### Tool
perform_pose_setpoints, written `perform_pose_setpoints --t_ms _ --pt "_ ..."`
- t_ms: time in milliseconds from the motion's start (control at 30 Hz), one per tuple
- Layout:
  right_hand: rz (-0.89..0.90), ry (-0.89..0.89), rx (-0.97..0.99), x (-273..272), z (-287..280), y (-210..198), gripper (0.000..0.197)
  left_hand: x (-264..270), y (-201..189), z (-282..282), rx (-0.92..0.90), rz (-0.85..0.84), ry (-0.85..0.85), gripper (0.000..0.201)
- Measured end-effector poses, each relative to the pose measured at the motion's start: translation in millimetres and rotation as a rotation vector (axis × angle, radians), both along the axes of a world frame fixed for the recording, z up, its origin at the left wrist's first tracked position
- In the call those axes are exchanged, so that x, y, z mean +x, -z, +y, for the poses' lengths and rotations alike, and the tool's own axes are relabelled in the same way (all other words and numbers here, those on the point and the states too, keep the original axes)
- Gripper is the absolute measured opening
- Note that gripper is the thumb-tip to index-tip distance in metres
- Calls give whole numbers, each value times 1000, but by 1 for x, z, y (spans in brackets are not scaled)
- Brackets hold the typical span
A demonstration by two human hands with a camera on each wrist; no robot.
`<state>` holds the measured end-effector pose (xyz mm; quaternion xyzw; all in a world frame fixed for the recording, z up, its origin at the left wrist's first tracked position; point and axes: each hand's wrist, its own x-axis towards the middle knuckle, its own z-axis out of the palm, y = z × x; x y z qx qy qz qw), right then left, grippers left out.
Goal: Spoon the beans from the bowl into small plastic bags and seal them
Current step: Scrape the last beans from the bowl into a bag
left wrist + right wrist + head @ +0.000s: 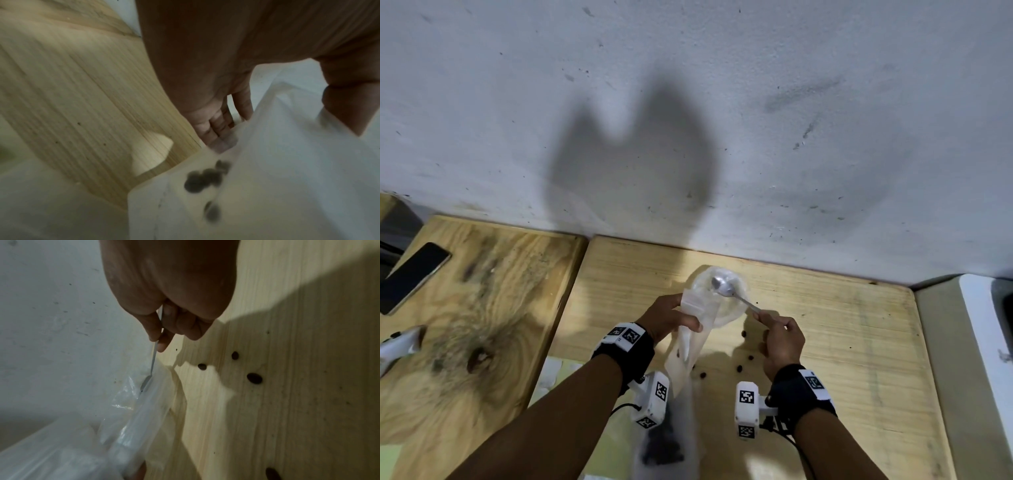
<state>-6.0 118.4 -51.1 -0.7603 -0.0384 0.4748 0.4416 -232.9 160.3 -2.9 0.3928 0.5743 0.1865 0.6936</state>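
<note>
wooden surface under both: left hand grips the bag beside the right hand, which pinches the empty spoon over the bowl, so scooping beans likely comes next.

Dark phone flat on wood table, far off my left, near grey scuffed wall. White object nearer, at left edge, unidentifiable.

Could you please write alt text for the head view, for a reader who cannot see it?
Over a wooden table, the left hand grips a clear plastic bag while the right hand holds a metal spoon with its bowl at the bag's mouth. Dark beans lie scattered on the wood near the right hand; a phone lies far left.
</note>
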Motion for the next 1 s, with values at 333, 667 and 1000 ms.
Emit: perform_pose_setpoints --t_ms 333,667,1000 --pt "-89 -75 139 23 -9 -26 31 4 -1 -2 85 53 -27 66" --pt "-239 -398 479 30 0 -86 33 8 3 -2 122 199 92 96" --pt "-544 -308 485 25 10 -77 30 3 4 -1 55 62 22 67"
